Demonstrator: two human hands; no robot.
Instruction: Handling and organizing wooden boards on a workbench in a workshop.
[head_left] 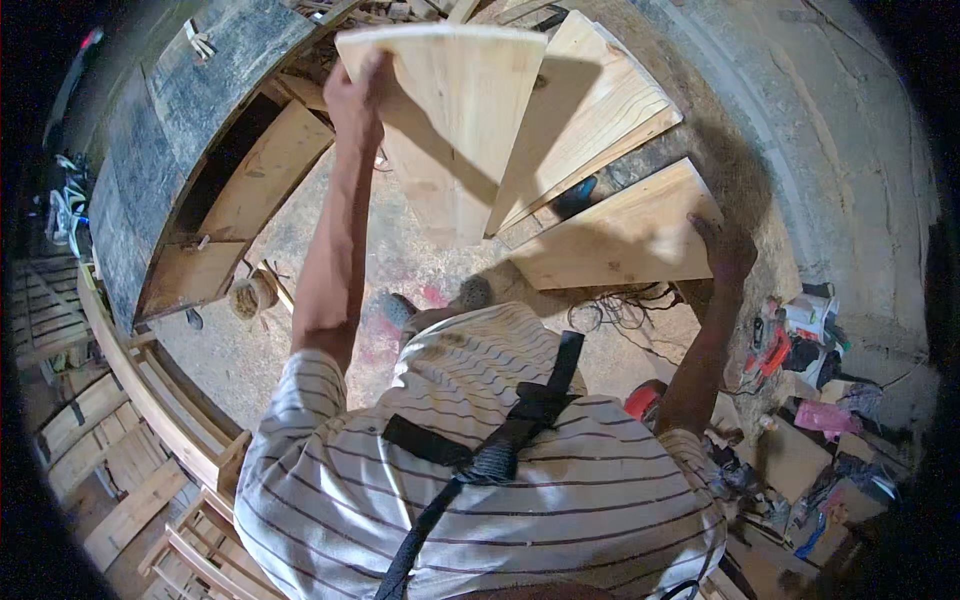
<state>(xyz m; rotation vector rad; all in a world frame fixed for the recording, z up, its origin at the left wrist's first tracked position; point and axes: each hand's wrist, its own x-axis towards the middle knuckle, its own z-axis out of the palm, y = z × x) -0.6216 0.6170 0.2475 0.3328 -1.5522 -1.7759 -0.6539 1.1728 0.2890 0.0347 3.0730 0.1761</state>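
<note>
My left hand [360,98] grips the left edge of a pale wooden board [455,130] near its far corner, thumb over the face. The board is raised and tilted, and its shadow side faces me. At the right, my right hand [727,245] is closed on the end of another wooden board [625,232], its fingers partly blurred. Between these two lies a stack of light boards [595,110] with visible grain, partly covered by the left-hand board.
A dark-topped wooden bench [200,95] with open compartments stands at the left. Wooden frames [150,400] and planks lie at the lower left. Cables [625,310] lie below the right board. Tools, bags and clutter [820,400] cover the lower right. A concrete strip [770,130] runs along the right.
</note>
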